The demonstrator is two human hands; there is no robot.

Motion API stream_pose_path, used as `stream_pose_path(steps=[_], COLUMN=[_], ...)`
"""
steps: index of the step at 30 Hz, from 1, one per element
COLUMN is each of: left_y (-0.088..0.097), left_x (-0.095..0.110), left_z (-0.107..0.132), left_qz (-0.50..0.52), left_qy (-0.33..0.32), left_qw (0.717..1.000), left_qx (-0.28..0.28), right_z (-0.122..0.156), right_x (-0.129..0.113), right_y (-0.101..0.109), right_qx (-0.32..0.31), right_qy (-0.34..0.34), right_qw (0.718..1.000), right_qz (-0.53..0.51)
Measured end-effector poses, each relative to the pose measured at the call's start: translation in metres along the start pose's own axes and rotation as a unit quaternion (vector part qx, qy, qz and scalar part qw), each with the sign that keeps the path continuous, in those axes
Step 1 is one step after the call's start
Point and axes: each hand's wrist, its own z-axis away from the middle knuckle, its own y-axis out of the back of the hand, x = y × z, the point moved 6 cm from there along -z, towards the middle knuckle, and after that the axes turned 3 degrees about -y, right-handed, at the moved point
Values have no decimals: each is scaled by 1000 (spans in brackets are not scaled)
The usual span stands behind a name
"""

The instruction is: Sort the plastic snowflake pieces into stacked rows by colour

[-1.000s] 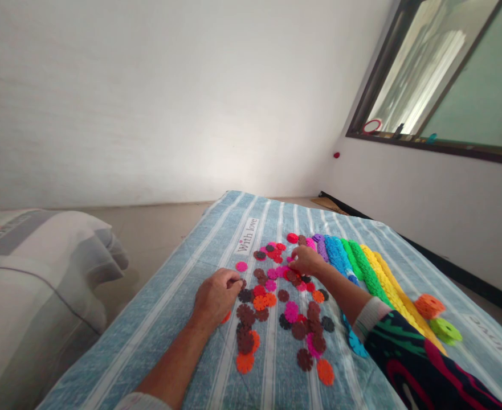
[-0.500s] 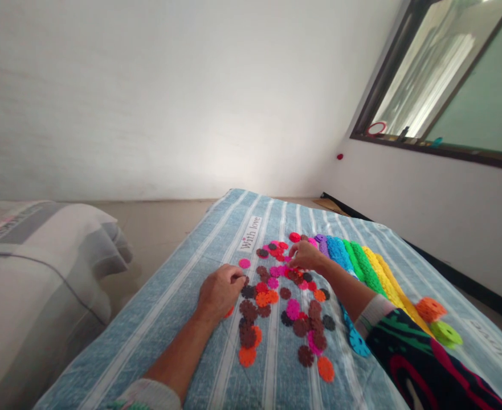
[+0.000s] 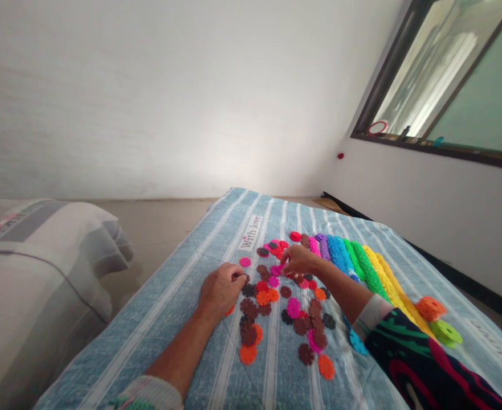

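Note:
Notched plastic discs in brown, black, pink, red and orange lie scattered on a striped blue cloth (image 3: 191,347). My left hand (image 3: 221,289) rests at their left side, thumb and forefinger pinched on a brown notched disc (image 3: 247,279), mostly hidden by the fingers. Over the upper part of the spread, my right hand (image 3: 300,259) has its fingertips closed at a pink notched disc (image 3: 277,270). Below lie a brown disc (image 3: 306,354) and an orange disc (image 3: 326,367). A single pink disc (image 3: 245,262) is just above my left hand.
Right of my right hand lie long rows of discs: purple (image 3: 322,246), blue (image 3: 340,256), green (image 3: 368,270) and yellow (image 3: 390,285). Orange (image 3: 430,308) and lime discs (image 3: 446,333) sit near the right edge. A cloth-covered piece of furniture (image 3: 54,273) stands at left.
My right hand has moved slightly left and down, uncovering the brown and pink discs at the row ends. My left hand stays in place, still pinched.

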Motion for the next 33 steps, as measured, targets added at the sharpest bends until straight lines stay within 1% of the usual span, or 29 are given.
stream_pose_path(steps=[3, 7, 11, 14, 17, 20, 25, 27, 30, 33], left_y=[0, 1, 2, 3, 2, 1, 0, 0, 0, 0], left_x=[0, -2, -2, -1, -1, -3, -3, -3, -3, -3], left_z=[0, -1, -2, -2, -3, -4, -4, -4, -4, -3], left_qz=[-3, -4, -1, 1, 0, 3, -1, -1, -3, -6], left_qy=[-3, 1, 2, -3, -6, -4, -1, -2, 0, 4], left_qw=[1000, 1000, 1000, 1000, 1000, 1000, 1000, 1000, 1000, 1000], left_qx=[0, -2, 0, 5, 7, 3, -2, -2, -3, -6], right_z=[-1, -1, 3, 6, 6, 6, 10, 15, 21, 25], right_x=[-1, -3, -6, -1, 12, 31, 70, 83, 93, 94], right_y=[-2, -2, 10, 25, 38, 50, 76, 83, 84, 76], right_qx=[6, 13, 21, 44, 75, 102, 149, 158, 148, 128], right_qy=[-1, -7, -3, 1, -3, -21, -80, -101, -119, -127], right_qw=[1000, 999, 995, 989, 981, 975, 969, 969, 971, 976], right_qz=[-8, -49, -102, -144, -179, -195, -179, -163, -141, -122])
